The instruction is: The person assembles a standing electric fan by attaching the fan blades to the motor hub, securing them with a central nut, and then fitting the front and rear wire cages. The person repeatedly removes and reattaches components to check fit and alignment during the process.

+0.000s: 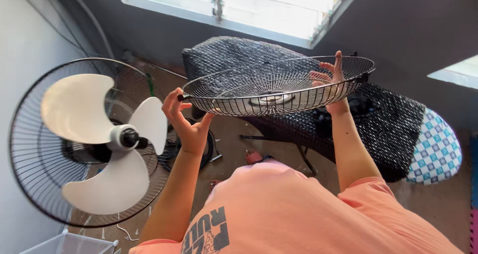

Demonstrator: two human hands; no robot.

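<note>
I see both grips clamped on the black wire fan guard [279,87], left hand [185,118] at one rim, right hand [332,82] at the far rim, guard held level over the mesh-covered ironing board [398,129], open fan with white blades [94,139] just left, window [239,5] above

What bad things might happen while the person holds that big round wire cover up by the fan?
1. The wire fan guard is held only at its rim by the left hand and right hand, so it might tip or slip.
2. The right hand's fingers poke through the wires and could get pinched.
3. The white blades on the fan are uncovered; swinging the guard could knock them.
</note>
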